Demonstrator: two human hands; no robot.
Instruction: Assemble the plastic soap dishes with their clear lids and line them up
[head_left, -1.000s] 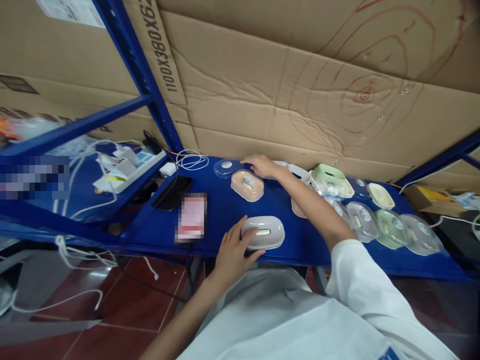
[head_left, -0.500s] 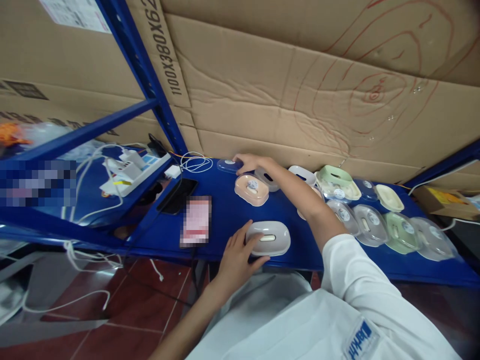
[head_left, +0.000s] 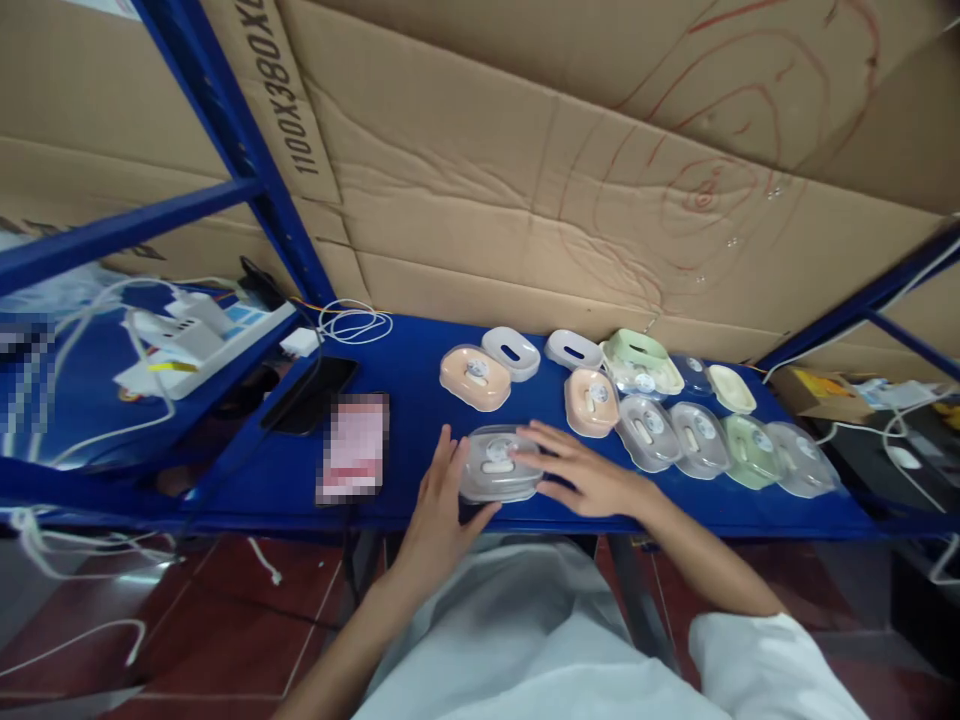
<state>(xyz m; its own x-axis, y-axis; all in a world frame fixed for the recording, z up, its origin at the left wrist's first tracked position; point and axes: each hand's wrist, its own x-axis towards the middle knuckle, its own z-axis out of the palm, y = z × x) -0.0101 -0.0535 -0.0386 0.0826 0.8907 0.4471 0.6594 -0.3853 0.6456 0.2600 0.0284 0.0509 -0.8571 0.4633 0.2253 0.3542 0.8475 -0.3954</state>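
Grey dish (head_left: 501,492) sits upright on the blue shelf (head_left: 416,400), close to the front edge and a little left of that edge's middle. Clear lid (head_left: 484,442) lies over it, a round sticker on top; whether it is fully seated, you can't tell from here. A pale bar shows in the middle, under the lid.

Your left hand (head_left: 435,505) is at the dish's left end, open wide: fingers point toward the back edge, thumb angled out along the near side. Your right hand (head_left: 589,475) comes in from the right, palm down, fingers fanned leftward, tips on the lid's right part. Neither hand is closed. Both forearms slope in from the front.

Behind the grey dish: a peach dish (head_left: 475,378) with a clear cover, and just beside it, toward the back edge, a white slotted dish (head_left: 510,352). Second peach one (head_left: 592,403) beyond your right fingers. From there a row of covered dishes runs toward the right end: two grey, one green (head_left: 752,450), one more grey.

Toward the left: a blurred pink rectangle (head_left: 352,447), a black phone (head_left: 309,395) next to it, and a coiled white cable (head_left: 356,322) by the back edge.
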